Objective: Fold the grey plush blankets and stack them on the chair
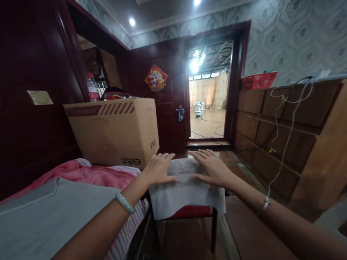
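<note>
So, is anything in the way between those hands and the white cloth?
Nothing visible. The left hand and right hand are spread over the white cloth; I can't tell whether they touch it. The cardboard box stands off to the left.

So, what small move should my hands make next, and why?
Perhaps lower both palms lightly and smooth the cloth outward. Your left hand and right hand are open, fingers spread, on either side of its grey patch, and its front edge hangs unevenly, with red showing below.

Cloth (188, 192) on seat (192, 212), carton (110, 135) left
</note>
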The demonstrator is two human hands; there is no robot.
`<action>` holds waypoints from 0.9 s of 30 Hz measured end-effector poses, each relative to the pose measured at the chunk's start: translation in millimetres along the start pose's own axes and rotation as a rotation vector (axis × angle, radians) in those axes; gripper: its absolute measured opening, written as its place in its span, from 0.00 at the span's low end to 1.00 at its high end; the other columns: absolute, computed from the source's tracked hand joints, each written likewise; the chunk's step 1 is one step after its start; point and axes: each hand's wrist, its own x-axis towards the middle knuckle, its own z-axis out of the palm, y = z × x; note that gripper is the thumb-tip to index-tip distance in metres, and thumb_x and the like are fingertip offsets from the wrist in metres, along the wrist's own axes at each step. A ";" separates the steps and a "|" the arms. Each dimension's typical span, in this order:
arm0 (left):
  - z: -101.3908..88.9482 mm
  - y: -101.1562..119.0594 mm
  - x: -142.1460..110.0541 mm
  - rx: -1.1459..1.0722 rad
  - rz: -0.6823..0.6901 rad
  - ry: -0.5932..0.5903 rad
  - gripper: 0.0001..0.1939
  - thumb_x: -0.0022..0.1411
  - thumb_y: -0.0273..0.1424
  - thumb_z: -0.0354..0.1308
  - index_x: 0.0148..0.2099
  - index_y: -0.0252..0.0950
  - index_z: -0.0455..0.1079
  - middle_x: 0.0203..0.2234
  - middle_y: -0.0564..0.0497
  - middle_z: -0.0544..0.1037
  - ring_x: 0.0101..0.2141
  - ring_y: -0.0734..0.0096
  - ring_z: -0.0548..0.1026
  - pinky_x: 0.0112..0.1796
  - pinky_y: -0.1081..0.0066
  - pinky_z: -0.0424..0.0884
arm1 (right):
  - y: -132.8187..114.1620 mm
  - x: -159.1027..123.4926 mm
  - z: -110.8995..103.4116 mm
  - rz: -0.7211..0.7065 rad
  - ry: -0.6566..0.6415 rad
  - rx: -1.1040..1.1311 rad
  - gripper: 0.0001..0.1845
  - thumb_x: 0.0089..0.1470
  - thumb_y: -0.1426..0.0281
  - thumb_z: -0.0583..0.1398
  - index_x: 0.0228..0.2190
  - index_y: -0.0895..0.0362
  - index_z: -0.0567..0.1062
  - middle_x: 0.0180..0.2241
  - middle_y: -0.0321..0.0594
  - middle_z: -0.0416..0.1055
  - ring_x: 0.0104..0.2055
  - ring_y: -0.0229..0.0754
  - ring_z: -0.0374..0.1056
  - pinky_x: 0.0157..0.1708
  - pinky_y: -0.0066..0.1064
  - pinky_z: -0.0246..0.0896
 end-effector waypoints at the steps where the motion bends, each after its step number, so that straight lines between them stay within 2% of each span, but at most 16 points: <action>1: 1.2 4.9 2.9 0.006 -0.009 -0.004 0.52 0.51 0.57 0.67 0.69 0.36 0.57 0.59 0.37 0.72 0.57 0.43 0.70 0.57 0.51 0.65 | -8.8 7.4 1.3 -0.007 -0.007 -0.005 0.50 0.56 0.46 0.62 0.70 0.52 0.53 0.64 0.53 0.64 0.64 0.63 0.59 0.62 0.58 0.51; 3: 7.2 12.0 7.7 0.019 -0.057 -0.056 0.49 0.52 0.56 0.67 0.67 0.37 0.59 0.56 0.37 0.73 0.55 0.42 0.72 0.55 0.51 0.67 | -21.5 18.7 7.0 -0.003 -0.067 -0.030 0.51 0.54 0.46 0.65 0.69 0.54 0.56 0.61 0.55 0.67 0.59 0.63 0.63 0.57 0.55 0.57; 5: 14.8 14.9 10.2 0.028 -0.112 -0.105 0.42 0.54 0.53 0.67 0.63 0.38 0.63 0.51 0.39 0.76 0.51 0.44 0.75 0.50 0.53 0.70 | -26.4 24.2 14.6 0.016 -0.128 -0.066 0.48 0.54 0.47 0.66 0.67 0.56 0.60 0.56 0.56 0.70 0.52 0.60 0.67 0.49 0.50 0.62; 8: 21.7 14.0 10.6 0.039 -0.119 -0.103 0.33 0.57 0.50 0.66 0.58 0.39 0.66 0.46 0.41 0.77 0.47 0.47 0.77 0.46 0.57 0.72 | -24.4 24.1 23.1 0.022 -0.142 -0.104 0.43 0.55 0.49 0.66 0.64 0.57 0.64 0.51 0.55 0.71 0.47 0.57 0.68 0.45 0.46 0.61; 12: 20.8 12.4 8.5 0.043 -0.090 -0.092 0.33 0.56 0.49 0.67 0.58 0.38 0.66 0.46 0.40 0.77 0.46 0.46 0.77 0.45 0.57 0.71 | -21.5 22.0 23.6 0.015 -0.137 -0.120 0.43 0.55 0.49 0.66 0.64 0.56 0.63 0.50 0.53 0.71 0.46 0.57 0.68 0.44 0.44 0.60; 16: 22.1 11.2 0.3 0.057 -0.071 -0.045 0.39 0.58 0.48 0.66 0.65 0.38 0.61 0.51 0.38 0.75 0.50 0.45 0.75 0.50 0.54 0.69 | -23.2 21.5 18.4 0.019 -0.150 -0.132 0.42 0.55 0.48 0.65 0.64 0.55 0.64 0.49 0.53 0.72 0.46 0.57 0.68 0.43 0.43 0.59; 22: 31.9 -11.2 -37.2 0.042 -0.136 0.023 0.44 0.58 0.42 0.67 0.71 0.38 0.53 0.60 0.36 0.69 0.59 0.45 0.68 0.57 0.52 0.63 | -22.2 17.9 15.9 0.027 -0.171 -0.149 0.42 0.56 0.48 0.64 0.64 0.55 0.63 0.52 0.54 0.71 0.49 0.58 0.67 0.46 0.42 0.56; 25: 37.5 -30.4 -65.4 -0.077 -0.226 0.069 0.48 0.56 0.38 0.68 0.72 0.38 0.49 0.66 0.36 0.62 0.64 0.47 0.62 0.60 0.52 0.61 | -20.3 17.0 17.4 0.022 -0.173 -0.139 0.44 0.56 0.46 0.62 0.65 0.56 0.62 0.52 0.55 0.71 0.50 0.59 0.67 0.46 0.42 0.57; 27: 42.4 -42.1 -83.4 -0.176 -0.315 0.132 0.47 0.55 0.37 0.68 0.71 0.36 0.51 0.67 0.35 0.62 0.65 0.49 0.62 0.61 0.54 0.61 | -18.7 17.2 18.3 0.008 -0.165 -0.124 0.45 0.56 0.44 0.62 0.66 0.56 0.61 0.53 0.55 0.71 0.50 0.60 0.67 0.47 0.44 0.58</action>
